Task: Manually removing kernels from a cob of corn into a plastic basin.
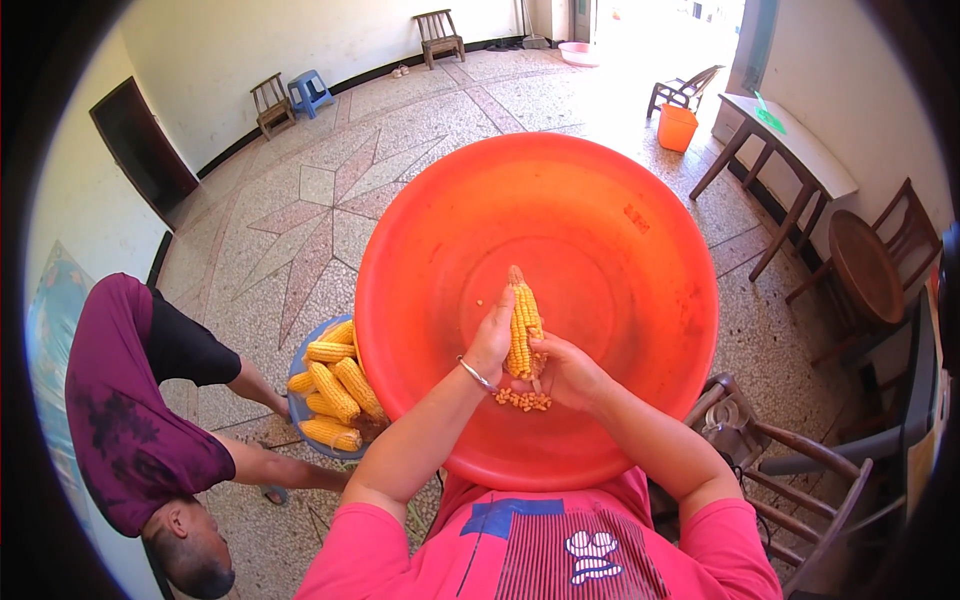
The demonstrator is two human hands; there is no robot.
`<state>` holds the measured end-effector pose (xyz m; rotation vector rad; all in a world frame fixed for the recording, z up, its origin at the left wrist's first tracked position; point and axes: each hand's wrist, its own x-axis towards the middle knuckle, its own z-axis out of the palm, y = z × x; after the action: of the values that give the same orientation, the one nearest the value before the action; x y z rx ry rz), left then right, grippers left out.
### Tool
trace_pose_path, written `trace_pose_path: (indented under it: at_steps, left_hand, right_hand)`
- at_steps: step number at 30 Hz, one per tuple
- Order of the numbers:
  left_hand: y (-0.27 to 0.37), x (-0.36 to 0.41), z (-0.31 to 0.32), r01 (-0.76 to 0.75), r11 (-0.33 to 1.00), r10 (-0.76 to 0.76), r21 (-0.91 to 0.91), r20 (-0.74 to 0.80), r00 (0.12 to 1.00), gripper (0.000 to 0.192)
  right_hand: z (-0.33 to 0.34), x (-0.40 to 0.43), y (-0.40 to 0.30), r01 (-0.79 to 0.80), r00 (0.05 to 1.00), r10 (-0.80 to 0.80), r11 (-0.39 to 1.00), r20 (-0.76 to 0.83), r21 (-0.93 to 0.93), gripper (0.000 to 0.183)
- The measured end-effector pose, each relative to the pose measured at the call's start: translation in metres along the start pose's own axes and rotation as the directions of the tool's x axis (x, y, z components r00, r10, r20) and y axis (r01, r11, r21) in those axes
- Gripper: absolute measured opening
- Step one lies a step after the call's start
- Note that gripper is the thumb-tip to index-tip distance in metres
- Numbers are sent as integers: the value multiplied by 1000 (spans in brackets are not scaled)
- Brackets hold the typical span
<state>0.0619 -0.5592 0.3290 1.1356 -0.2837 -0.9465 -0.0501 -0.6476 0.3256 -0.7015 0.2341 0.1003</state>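
An ear of dried yellow corn stands nearly upright over a large red-orange plastic basin. My left hand grips its left side and wears a silver bangle at the wrist. On the lower right of the ear, my right hand holds it near the end, with the thumb against the kernels. Part of the lower end is bare of kernels. A small pile of loose kernels lies in the basin below my hands, and a stray kernel sits farther left.
Several corn ears fill a blue-grey basin at the left. Beside it a person in a purple shirt bends over, one arm reaching behind my basin. A wooden chair stands close on my right, with a glass cup on it.
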Motion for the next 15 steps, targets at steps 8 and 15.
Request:
trace_pose_path:
  at_steps: [8,15]
  left_hand:
    - [0,-1,4,-71,997,70,16,63,996,48]
    - [-2,1,-1,7,1000,-5,-21,77,997,52]
  right_hand:
    - [-14,4,-1,-96,993,84,982,81,161,34]
    - [-9,3,6,14,1000,-14,998,0,-56,32]
